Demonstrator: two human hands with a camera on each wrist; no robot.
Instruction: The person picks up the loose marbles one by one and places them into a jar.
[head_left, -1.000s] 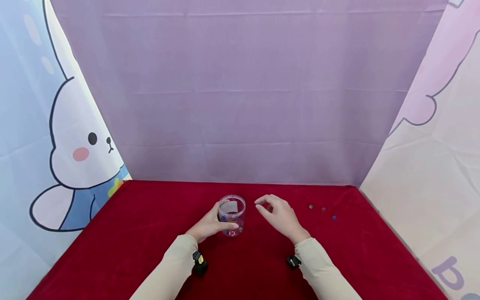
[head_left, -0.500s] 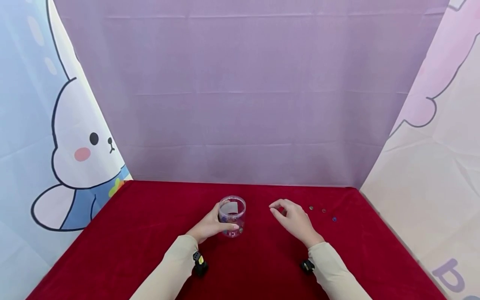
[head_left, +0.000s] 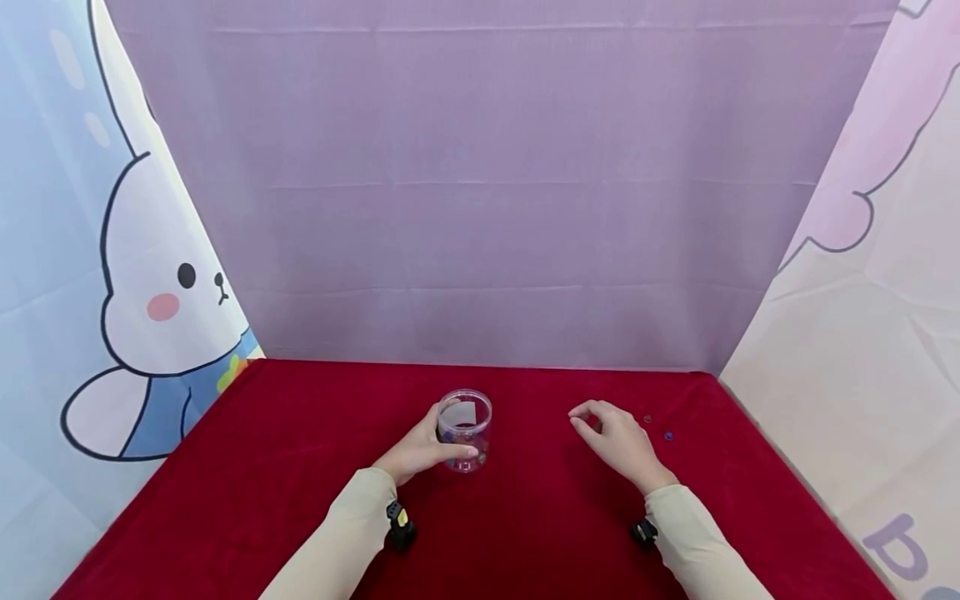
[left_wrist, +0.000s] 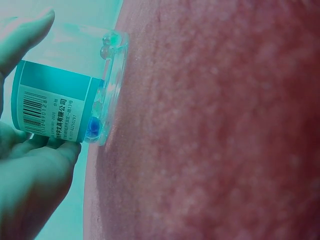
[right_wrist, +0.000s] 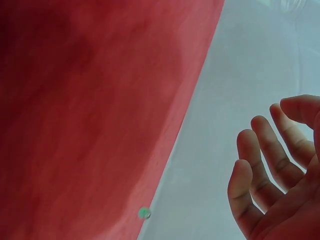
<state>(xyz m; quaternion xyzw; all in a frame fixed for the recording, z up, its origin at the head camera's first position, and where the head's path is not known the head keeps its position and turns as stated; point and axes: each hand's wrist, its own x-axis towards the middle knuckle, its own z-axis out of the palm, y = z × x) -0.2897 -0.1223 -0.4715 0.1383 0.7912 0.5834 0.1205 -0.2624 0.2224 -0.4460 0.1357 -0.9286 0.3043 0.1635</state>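
A clear plastic jar (head_left: pixel 467 454), its mouth upward, stands on the red cloth in the head view. My left hand (head_left: pixel 420 450) grips its side, thumb across the front. A printed label (left_wrist: pixel 52 107) with a barcode wraps the jar in the left wrist view. Several glass marbles (left_wrist: pixel 93 127) lie at the jar's bottom. My right hand (head_left: pixel 618 437) hovers over the cloth to the right, fingers loosely bent and holding nothing. Just past it lie a reddish marble (head_left: pixel 648 418) and a blue marble (head_left: pixel 669 436). A green marble (right_wrist: pixel 144 213) shows in the right wrist view.
Red cloth (head_left: pixel 337 400) covers the table. A purple curtain (head_left: pixel 480 208) hangs along the back edge. Printed cloth panels close off the left side (head_left: pixel 172 250) and right side (head_left: pixel 862 333).
My right hand has moved right, away from the jar and toward the loose marbles, and now covers the leftmost one in the head view. The left hand and jar have stayed put.
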